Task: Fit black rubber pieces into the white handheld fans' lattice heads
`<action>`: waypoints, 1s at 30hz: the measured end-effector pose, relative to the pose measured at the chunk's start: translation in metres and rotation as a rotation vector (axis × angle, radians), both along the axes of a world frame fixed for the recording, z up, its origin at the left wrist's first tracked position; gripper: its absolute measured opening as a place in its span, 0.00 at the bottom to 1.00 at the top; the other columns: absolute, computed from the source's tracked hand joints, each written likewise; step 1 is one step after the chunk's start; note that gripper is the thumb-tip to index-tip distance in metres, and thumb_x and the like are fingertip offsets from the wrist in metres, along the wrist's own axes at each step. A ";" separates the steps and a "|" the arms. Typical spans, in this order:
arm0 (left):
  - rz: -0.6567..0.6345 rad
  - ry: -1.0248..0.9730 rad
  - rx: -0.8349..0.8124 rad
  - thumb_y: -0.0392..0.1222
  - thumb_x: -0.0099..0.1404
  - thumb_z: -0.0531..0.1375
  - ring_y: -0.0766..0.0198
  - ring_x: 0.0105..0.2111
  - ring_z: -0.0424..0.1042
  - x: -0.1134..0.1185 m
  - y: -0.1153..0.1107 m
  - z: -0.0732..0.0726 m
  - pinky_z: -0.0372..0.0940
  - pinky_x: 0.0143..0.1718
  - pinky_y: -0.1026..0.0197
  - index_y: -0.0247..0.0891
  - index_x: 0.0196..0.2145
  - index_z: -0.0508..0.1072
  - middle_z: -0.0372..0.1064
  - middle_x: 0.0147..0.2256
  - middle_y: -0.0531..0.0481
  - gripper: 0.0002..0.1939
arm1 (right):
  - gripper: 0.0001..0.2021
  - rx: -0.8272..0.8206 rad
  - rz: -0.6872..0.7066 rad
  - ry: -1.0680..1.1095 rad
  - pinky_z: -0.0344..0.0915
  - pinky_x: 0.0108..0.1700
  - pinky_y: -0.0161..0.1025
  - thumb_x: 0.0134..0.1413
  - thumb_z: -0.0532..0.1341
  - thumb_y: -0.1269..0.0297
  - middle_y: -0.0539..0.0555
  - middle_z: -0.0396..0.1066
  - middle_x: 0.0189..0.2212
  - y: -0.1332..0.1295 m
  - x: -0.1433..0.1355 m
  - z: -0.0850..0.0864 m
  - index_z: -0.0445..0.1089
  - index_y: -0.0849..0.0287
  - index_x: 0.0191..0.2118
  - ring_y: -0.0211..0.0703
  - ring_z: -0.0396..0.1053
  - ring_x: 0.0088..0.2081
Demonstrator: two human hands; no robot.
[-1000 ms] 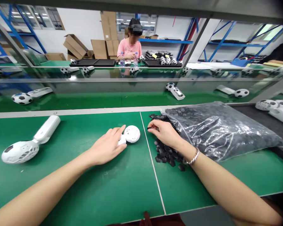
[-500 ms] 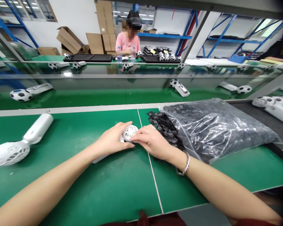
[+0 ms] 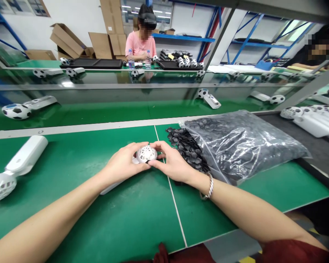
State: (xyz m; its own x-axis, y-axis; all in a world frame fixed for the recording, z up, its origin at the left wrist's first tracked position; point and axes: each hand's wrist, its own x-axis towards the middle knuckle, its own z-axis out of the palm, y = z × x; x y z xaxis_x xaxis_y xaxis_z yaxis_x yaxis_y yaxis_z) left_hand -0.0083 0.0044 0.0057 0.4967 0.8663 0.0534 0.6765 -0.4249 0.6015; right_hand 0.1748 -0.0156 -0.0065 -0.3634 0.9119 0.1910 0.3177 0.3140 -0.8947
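A white lattice ball (image 3: 146,154) on a white handle sits between my two hands above the green table. My left hand (image 3: 125,159) is wrapped round its left side, with the handle partly hidden beneath the palm. From the right, my right hand (image 3: 172,160) grips the ball with thumb and fingers. A small black piece (image 3: 148,162) shows on the ball's near side by the thumbs. Just right of my right hand lies a heap of black pieces (image 3: 190,148), spilling from a clear plastic bag (image 3: 244,142).
Another white lattice ball with a handle (image 3: 26,155) lies at the left. Beyond the table edge, football-patterned balls with handles (image 3: 18,111) rest on a green surface. More white units (image 3: 315,122) stand at the right. A person (image 3: 141,40) sits opposite.
My right hand has gone from a pinch at the ball's near side to holding its right side. A black piece now shows on the ball. The view has shifted slightly.
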 end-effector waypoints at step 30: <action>-0.201 0.211 0.112 0.33 0.52 0.53 0.56 0.51 0.61 -0.004 -0.003 0.006 0.57 0.49 0.56 0.51 0.57 0.54 0.58 0.55 0.56 0.34 | 0.04 0.071 -0.151 -0.778 0.62 0.33 0.33 0.49 0.60 0.69 0.50 0.71 0.29 0.027 0.046 0.015 0.69 0.59 0.34 0.37 0.67 0.30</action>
